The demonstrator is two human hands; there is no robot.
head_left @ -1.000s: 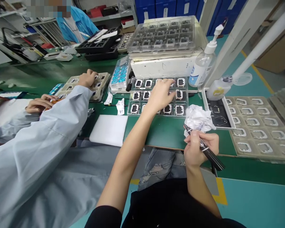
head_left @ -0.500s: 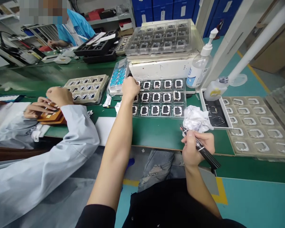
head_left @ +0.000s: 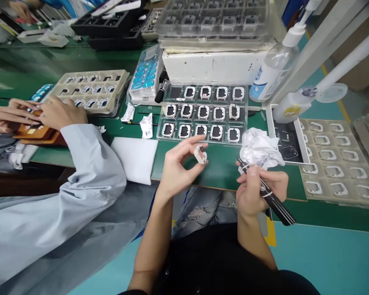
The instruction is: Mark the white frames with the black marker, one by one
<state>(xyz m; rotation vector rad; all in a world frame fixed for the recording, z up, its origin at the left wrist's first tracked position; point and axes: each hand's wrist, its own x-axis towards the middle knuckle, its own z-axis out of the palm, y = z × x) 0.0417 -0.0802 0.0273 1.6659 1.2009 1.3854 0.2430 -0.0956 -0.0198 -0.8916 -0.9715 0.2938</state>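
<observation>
My left hand (head_left: 180, 166) pinches a small white frame part (head_left: 200, 154) between thumb and fingertips, just above the green table's front edge. My right hand (head_left: 258, 187) grips a black pen-like tool (head_left: 269, 196), its tip pointing up-left toward the part. A crumpled white tissue (head_left: 260, 149) lies just beyond my right hand. A clear tray (head_left: 162, 139) holding rows of the same square parts sits behind both hands; its top-left pocket is empty.
A co-worker's sleeve (head_left: 80, 164) and hands (head_left: 46, 114) work at the left over a brown fixture, near a beige tray (head_left: 90, 92). A white foam pad (head_left: 135, 157) lies left of my hand. A pump bottle (head_left: 272, 69), a white box and beige trays (head_left: 335, 164) stand behind and right.
My left hand reached to the tray's top-left corner, took a part and drew it back to the table's front. The co-worker's arm pulled back to the left. My right hand stayed put.
</observation>
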